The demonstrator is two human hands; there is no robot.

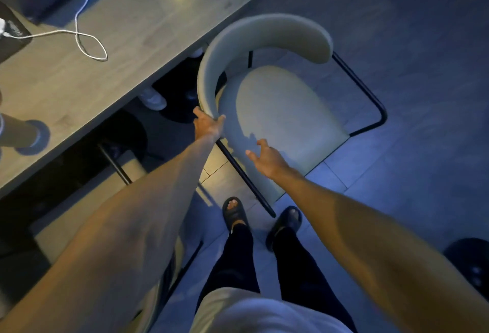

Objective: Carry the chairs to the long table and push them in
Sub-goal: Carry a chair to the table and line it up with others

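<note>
Below, a pale chair [285, 110] with a curved backrest and black tube frame stands on the tiled floor [423, 187], just beside the corner of the long wooden surface [79, 76] — not tucked under it. Left hand [207, 125]: closed around the near end of the backrest, thumb on the outer side. Right hand [267, 159]: open, fingers spread, hovering over the seat's near edge — holding nothing. A white cable [87, 31] lies looped on the surface. Both feet wear dark slides [235, 213].
</note>
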